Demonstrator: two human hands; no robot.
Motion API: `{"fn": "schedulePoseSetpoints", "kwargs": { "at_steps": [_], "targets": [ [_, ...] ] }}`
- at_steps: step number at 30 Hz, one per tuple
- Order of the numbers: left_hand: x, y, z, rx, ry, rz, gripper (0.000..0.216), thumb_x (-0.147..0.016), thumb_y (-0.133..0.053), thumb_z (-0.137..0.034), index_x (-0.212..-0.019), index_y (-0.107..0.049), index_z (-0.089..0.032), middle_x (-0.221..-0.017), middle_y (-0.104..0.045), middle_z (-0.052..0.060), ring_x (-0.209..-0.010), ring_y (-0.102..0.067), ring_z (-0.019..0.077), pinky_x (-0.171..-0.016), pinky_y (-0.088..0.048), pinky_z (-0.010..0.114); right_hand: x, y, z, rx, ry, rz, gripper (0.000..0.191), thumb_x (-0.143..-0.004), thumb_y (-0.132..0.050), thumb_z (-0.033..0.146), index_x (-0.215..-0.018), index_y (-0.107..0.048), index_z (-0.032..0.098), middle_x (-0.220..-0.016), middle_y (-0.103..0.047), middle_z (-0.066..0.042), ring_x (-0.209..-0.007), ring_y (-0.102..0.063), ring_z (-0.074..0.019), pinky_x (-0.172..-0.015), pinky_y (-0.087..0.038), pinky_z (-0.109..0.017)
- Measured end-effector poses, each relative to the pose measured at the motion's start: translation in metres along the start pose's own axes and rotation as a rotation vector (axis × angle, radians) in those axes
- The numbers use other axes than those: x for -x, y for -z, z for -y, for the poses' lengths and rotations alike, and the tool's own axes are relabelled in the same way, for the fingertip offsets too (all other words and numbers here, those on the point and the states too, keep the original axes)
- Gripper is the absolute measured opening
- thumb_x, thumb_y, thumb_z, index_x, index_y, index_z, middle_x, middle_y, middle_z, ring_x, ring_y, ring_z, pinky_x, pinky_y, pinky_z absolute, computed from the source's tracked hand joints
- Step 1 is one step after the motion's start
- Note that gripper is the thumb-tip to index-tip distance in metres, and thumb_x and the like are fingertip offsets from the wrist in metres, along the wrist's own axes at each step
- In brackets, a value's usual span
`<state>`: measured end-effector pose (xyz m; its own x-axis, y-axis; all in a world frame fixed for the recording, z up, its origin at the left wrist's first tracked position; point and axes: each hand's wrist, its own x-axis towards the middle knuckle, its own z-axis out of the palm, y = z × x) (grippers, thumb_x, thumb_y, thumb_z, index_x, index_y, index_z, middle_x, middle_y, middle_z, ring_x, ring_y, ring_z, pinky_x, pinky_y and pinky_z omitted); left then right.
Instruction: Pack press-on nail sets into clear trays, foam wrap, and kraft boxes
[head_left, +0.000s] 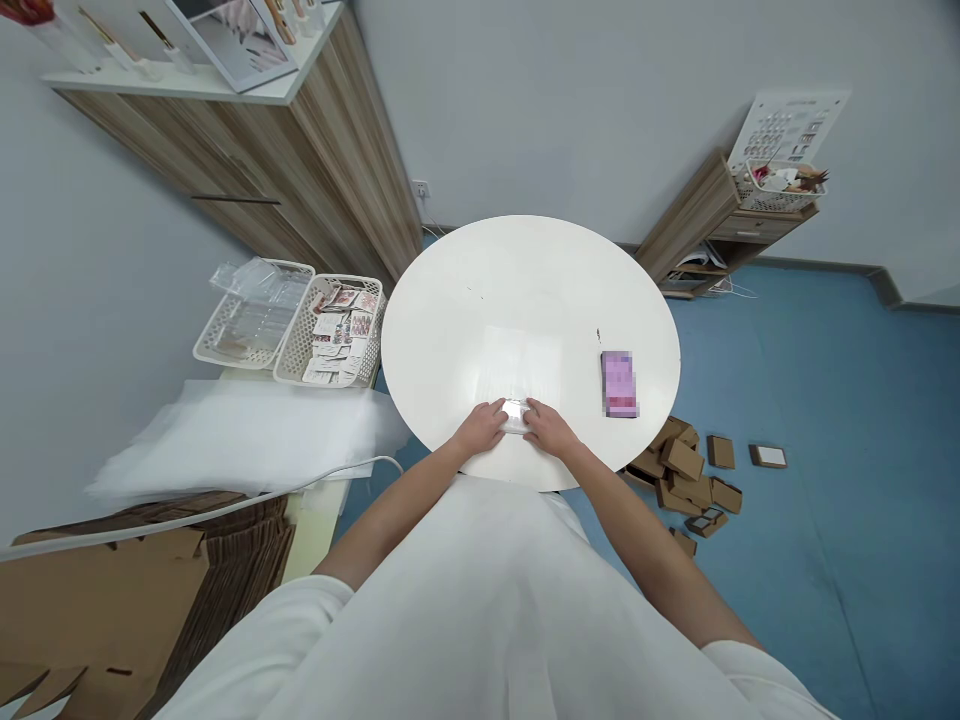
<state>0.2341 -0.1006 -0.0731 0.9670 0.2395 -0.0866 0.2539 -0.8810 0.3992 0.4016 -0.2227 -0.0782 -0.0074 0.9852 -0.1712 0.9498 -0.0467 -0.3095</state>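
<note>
A small, shiny, clear-and-white flat packet lies at the near side of the round white table. From its left end my left hand grips it, fingers bent over the edge. My right hand holds the opposite end in the same way. Both hands rest low on the tabletop, and their fingers partly cover the packet, so its exact kind is unclear. Right of my right hand, a purple-pink box-like thing lies on the table, its face blurred.
Left of the table stand a white basket of small printed packets and another basket of clear plastic. White sheets and flattened cardboard lie nearer. Small brown boxes are heaped on the floor at right. A wooden cabinet stands behind.
</note>
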Motion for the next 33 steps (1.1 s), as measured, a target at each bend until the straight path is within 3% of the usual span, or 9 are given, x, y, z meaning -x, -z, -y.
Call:
{"fn": "schedulePoseSetpoints", "kwargs": {
  "at_steps": [6,13,18,22,25,28,33],
  "targets": [
    [0.013,0.007,-0.011,0.04,-0.053,0.049,0.035,-0.071,-0.052,-0.026,-0.104,-0.048,-0.019,-0.12,-0.044,0.011,-0.1,-0.049,0.0244,-0.086,-0.037,0.038,0.023,-0.002,0.022,0.007,0.023,-0.023,0.029,-0.075,-0.052,0.03,-0.098,-0.05,0.012,-0.122,-0.044,-0.02,-0.102,-0.049,-0.0267,-0.086,-0.036,-0.041],
    [0.019,0.015,-0.02,0.055,-0.115,0.093,0.029,-0.074,-0.046,-0.031,-0.101,-0.048,-0.019,-0.101,-0.054,0.007,-0.087,-0.054,0.0202,-0.078,-0.039,0.032,0.045,0.005,0.036,-0.081,-0.008,-0.028,0.027,-0.083,-0.04,0.03,-0.103,-0.048,0.015,-0.118,-0.05,-0.015,-0.115,-0.042,-0.0233,-0.094,-0.03,-0.039],
    [0.004,0.025,-0.013,0.186,0.037,0.142,0.027,-0.082,-0.035,-0.032,-0.102,-0.049,-0.02,-0.084,-0.06,0.003,-0.071,-0.055,0.0167,-0.066,-0.04,0.028,0.035,0.022,0.026,-0.186,-0.08,-0.126,0.024,-0.086,-0.035,0.029,-0.101,-0.05,0.018,-0.111,-0.053,-0.011,-0.111,-0.044,-0.0216,-0.087,-0.037,-0.037],
    [-0.004,0.023,-0.006,0.306,0.131,0.243,0.035,-0.087,-0.024,-0.036,-0.089,-0.056,-0.021,-0.078,-0.061,0.002,-0.069,-0.055,0.0158,-0.062,-0.04,0.027,0.028,0.018,0.019,-0.16,-0.148,-0.165,0.025,-0.087,-0.036,0.033,-0.089,-0.056,0.019,-0.117,-0.05,-0.009,-0.109,-0.044,-0.0222,-0.088,-0.036,-0.037],
    [-0.007,0.017,-0.005,0.318,0.132,0.251,0.039,-0.087,-0.023,-0.037,-0.083,-0.058,-0.019,-0.085,-0.061,0.005,-0.077,-0.056,0.0167,-0.069,-0.04,0.028,0.025,0.007,0.019,-0.14,-0.207,-0.13,0.025,-0.087,-0.036,0.031,-0.086,-0.058,0.019,-0.112,-0.052,-0.009,-0.103,-0.046,-0.0215,-0.087,-0.035,-0.037],
    [-0.009,0.013,-0.004,0.366,0.17,0.265,0.039,-0.085,-0.027,-0.042,-0.089,-0.058,-0.019,-0.094,-0.059,0.006,-0.085,-0.055,0.0177,-0.074,-0.04,0.029,0.026,-0.001,0.02,-0.126,-0.262,-0.126,0.026,-0.088,-0.035,0.03,-0.088,-0.058,0.018,-0.109,-0.053,-0.008,-0.099,-0.047,-0.0202,-0.086,-0.035,-0.035],
    [-0.01,0.021,0.001,0.484,0.276,0.352,0.045,-0.086,-0.02,-0.05,-0.092,-0.056,-0.022,-0.097,-0.06,0.002,-0.084,-0.054,0.0175,-0.073,-0.04,0.029,0.027,0.003,0.02,-0.131,-0.229,-0.091,0.027,-0.09,-0.03,0.03,-0.091,-0.055,0.019,-0.104,-0.054,-0.006,-0.095,-0.046,-0.0183,-0.086,-0.033,-0.035]
  ]
}}
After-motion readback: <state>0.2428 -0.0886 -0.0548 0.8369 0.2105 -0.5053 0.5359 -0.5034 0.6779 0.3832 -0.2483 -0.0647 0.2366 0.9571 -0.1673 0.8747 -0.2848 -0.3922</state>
